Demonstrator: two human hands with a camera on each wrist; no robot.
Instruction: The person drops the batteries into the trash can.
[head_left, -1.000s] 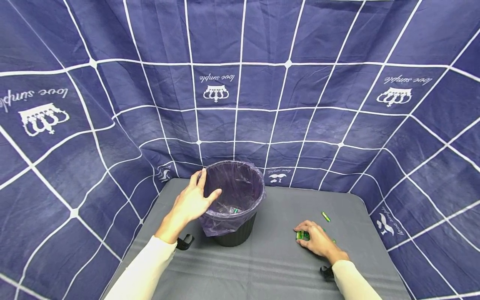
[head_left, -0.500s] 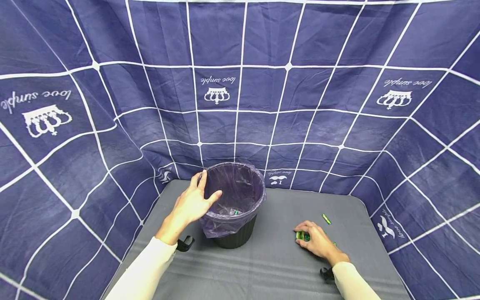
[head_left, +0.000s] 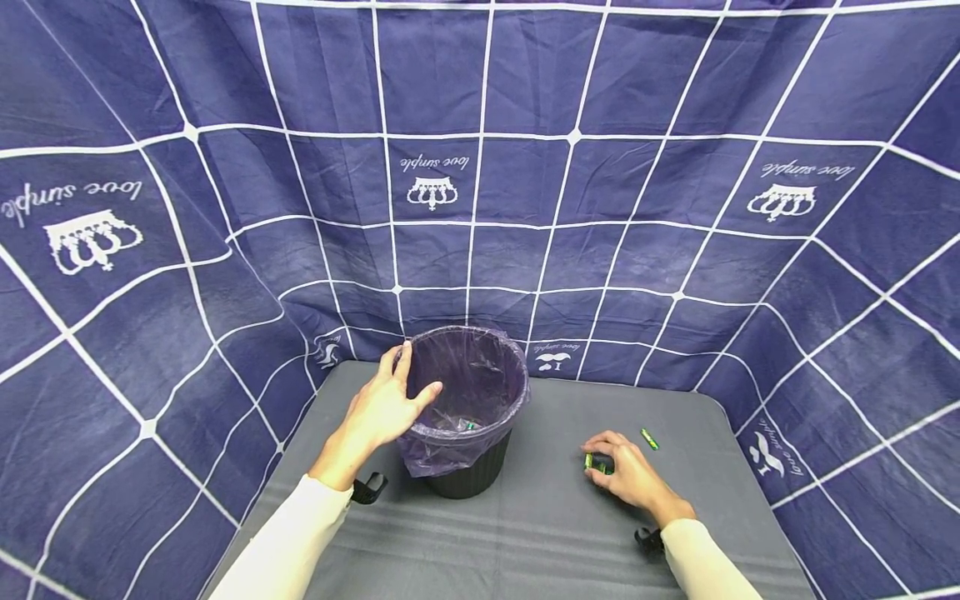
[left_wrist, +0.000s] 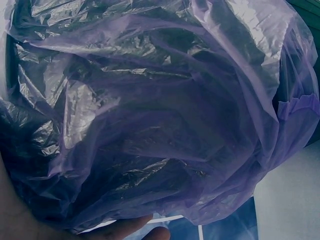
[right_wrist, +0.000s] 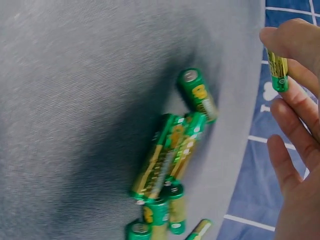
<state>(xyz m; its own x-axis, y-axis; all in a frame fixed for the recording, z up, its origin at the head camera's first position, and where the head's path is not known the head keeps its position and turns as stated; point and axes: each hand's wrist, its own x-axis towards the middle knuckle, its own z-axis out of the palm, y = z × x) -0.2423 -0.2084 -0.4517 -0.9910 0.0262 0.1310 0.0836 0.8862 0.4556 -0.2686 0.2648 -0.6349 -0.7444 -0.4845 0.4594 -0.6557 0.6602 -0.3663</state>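
A green and gold battery is pinched between the thumb and fingers of my right hand, raised above the grey table. Below it in the right wrist view lies a loose cluster of similar batteries. My left hand rests at the left rim of a black bin, fingers and thumb extended. A translucent purple bag lines the bin and folds over its rim. At the bottom of the bag shows a small green item, too small to identify.
One separate battery lies on the grey table, beyond my right hand. A blue curtain with white grid lines stands behind and at both sides. Dark straps show at both wrists.
My right hand has risen slightly and shifted a little left, with the pinched battery. My left hand stays at the bin's rim.
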